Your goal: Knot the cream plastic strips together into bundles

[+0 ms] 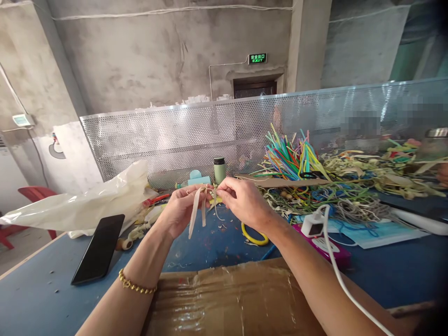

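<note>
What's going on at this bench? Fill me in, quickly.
A person holds a bundle of pale strips above a blue table. The left hand pinches the strips so their ends hang down, and the right hand grips them at the top from the other side. A black phone lies left of the arms, a cardboard sheet sits under them, and a heap of coloured strips is piled on the right.

On the counter (pixel 38 298), a phone (pixel 99 248) lies at the left, with a plastic bag (pixel 87 205) behind it. A cardboard sheet (pixel 227 298) lies at the near edge. Above the middle, the 2 hands, left hand (pixel 178 210) and right hand (pixel 243 200), meet on the strips (pixel 198 210). A flask (pixel 220 170) stands behind them, before the mesh screen (pixel 157 140). A heap of cords (pixel 350 182) lies to the right, with a plug adapter (pixel 312 225) in front of it.
</note>
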Tool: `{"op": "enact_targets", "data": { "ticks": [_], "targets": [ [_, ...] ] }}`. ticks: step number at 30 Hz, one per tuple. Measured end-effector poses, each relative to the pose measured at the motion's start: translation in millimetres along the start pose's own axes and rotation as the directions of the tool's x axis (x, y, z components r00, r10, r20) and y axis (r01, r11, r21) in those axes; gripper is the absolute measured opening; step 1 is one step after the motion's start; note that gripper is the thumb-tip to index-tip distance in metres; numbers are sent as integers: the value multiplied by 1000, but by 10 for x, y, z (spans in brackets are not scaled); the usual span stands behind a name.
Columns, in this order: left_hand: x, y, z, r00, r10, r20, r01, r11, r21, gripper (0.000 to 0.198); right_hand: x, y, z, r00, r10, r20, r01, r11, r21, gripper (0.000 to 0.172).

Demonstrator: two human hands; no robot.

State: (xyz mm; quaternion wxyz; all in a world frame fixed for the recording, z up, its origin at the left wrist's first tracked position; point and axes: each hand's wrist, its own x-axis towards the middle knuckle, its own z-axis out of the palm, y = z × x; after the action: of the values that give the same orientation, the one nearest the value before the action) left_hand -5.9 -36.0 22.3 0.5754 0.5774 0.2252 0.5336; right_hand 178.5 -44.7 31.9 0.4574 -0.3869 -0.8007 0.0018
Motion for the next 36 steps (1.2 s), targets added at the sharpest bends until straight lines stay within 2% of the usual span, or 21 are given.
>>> {"op": "enact_targets", "data": {
  "ticks": [7, 9, 16, 21, 24, 27, 29, 36],
  "targets": [
    [-4, -14, 34, 987, 158, -42, -144, 963, 228, 25, -12, -35, -6, 1000, -27, 6, 27, 1000, -8, 18],
    [-3, -29, 21, 985, 167, -34, -153, 955, 256, 26, -11, -30, -2, 999, -41, -12, 40, 999, -14, 16],
    [-19, -30, 29, 991, 130, -31, -121, 973, 198, 24, -2, -2, 13, 997, -56, -52, 52, 997, -63, 15],
    [-29, -25, 37, 993, 113, 38, -117, 984, 135, 24, -1, -4, 34, 996, -83, -42, 79, 993, -92, 16],
    [-27, -22, 22, 993, 92, 79, -100, 990, 99, 22, 23, 15, 8, 996, -95, 2, 95, 995, -39, 17],
    [-21, -18, 4, 992, 31, 125, -41, 996, 83, 23, 56, 47, -44, 994, -89, -64, 90, 996, 10, 19],
    [-17, -19, -4, 990, 9, 144, -21, 996, 82, 26, 69, 64, -63, 996, -59, -67, 66, 992, 110, 23],
    [-18, -35, -7, 981, -78, 176, 60, 993, 105, 32, 36, 53, 21, 981, -26, 191, -66, 884, 463, 34]
  ]
}}
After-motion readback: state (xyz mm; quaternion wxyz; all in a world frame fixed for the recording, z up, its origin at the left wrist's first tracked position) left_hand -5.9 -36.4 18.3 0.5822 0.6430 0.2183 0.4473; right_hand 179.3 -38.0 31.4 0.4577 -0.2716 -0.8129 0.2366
